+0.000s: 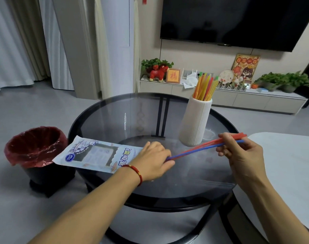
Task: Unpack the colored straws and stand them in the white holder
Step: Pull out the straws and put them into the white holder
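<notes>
We counted three loose straws [201, 148], two red and one blue, long and thin, pinched at one end in our right grip [238, 152]. Their other end sat under our left grip [155, 159], which curled round the mouth of the one flat packet [97, 154] on the glass surface [167, 182]. Just beyond the right grip stood one ribbed white holder [196, 124] with a fanned bunch of orange, yellow, green and red straws [205, 87].

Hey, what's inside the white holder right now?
The white holder holds a bunch of straws in orange, yellow, red and green, their tops fanning above the rim. Their lower ends and the holder's bottom are hidden by its wall.
</notes>
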Tool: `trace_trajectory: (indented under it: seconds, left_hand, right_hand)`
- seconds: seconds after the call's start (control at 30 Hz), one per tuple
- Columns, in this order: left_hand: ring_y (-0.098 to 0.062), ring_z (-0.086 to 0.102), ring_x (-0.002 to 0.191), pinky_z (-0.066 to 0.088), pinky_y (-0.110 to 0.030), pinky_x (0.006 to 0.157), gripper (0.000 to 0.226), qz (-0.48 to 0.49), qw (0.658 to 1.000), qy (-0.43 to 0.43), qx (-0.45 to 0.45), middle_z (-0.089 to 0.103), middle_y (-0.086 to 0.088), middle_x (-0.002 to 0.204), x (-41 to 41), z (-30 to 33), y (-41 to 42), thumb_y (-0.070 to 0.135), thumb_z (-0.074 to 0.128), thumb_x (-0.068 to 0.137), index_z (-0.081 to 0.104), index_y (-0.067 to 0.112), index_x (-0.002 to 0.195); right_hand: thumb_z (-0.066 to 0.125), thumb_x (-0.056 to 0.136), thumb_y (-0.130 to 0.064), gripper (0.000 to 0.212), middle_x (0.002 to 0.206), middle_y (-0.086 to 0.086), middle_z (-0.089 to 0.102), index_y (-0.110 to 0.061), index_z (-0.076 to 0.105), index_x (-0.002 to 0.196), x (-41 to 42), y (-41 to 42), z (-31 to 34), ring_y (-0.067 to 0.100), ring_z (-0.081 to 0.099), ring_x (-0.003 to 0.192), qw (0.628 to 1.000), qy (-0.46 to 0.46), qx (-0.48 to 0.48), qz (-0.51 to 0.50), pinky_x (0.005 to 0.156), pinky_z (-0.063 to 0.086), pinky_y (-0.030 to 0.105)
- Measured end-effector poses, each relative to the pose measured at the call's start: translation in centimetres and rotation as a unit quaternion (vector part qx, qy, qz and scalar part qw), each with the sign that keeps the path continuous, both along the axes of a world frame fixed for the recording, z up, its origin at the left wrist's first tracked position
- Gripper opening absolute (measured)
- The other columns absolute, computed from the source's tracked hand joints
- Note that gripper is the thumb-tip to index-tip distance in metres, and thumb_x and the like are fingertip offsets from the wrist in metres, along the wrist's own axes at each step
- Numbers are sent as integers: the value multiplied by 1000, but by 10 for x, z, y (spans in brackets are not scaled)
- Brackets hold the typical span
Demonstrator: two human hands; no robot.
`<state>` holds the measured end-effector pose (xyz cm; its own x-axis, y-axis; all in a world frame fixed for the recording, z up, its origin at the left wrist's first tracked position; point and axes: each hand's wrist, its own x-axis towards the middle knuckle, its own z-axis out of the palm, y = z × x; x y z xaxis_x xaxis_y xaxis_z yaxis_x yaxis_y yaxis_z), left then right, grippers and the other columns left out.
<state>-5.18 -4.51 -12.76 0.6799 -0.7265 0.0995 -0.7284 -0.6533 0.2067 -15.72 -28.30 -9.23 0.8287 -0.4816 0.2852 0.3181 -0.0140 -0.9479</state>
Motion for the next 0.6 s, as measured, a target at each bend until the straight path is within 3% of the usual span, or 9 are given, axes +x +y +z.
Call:
trace_trajectory:
  seconds: [0.1,0.23,0.3,0.37,0.47,0.53,0.6]
  left_hand:
    - [-26,47,112,36,-40,99,22,-20,1000,-7,-8,62,-4,103,-4,-3,-11,36,40,104,53,22,92]
    - [-23,48,106,41,-42,94,17,-38,995,63,-70,59,-5,99,-8,-5,-18,26,42,103,50,26,88]
    - [-24,49,102,44,-45,92,15,-35,994,78,-68,56,-4,99,-10,-8,-20,29,43,102,49,26,89]
    - [-26,50,103,43,-43,93,16,-22,994,80,-76,57,-5,102,-9,-11,-17,36,47,101,53,22,98]
    - [-24,42,124,32,-36,106,34,3,997,38,-72,57,-6,124,-3,-16,-6,35,53,98,54,18,127]
    - [-21,39,129,29,-36,111,37,16,997,10,-74,55,-4,129,0,-18,2,32,52,97,53,20,132]
    - [-20,38,129,28,-37,112,37,20,998,-6,-59,54,-2,128,3,-20,6,31,50,97,53,21,133]
  right_hand:
    - [86,65,-69,55,78,9,77,-19,84,88,1,12,3,15,70,64,1000,8,-22,10,67,61,21]
    - [79,90,-30,14,83,15,79,-16,81,93,9,35,-12,26,75,74,984,77,-142,72,70,64,30]
    - [71,98,-21,15,79,13,79,-11,80,91,15,40,-15,28,77,74,971,103,-203,76,71,66,33]
    - [67,100,-22,19,76,10,79,-11,78,89,19,39,-6,22,77,71,953,100,-279,57,71,65,33]
    - [67,100,-27,17,72,0,76,-22,74,86,28,28,22,12,76,66,918,103,-383,23,63,62,22]
    - [69,98,-30,15,74,-4,74,-22,71,86,38,24,38,9,74,62,892,152,-426,14,59,60,19]
    - [69,98,-29,18,79,-1,74,-13,72,91,48,25,38,12,73,62,863,203,-462,26,67,63,25]
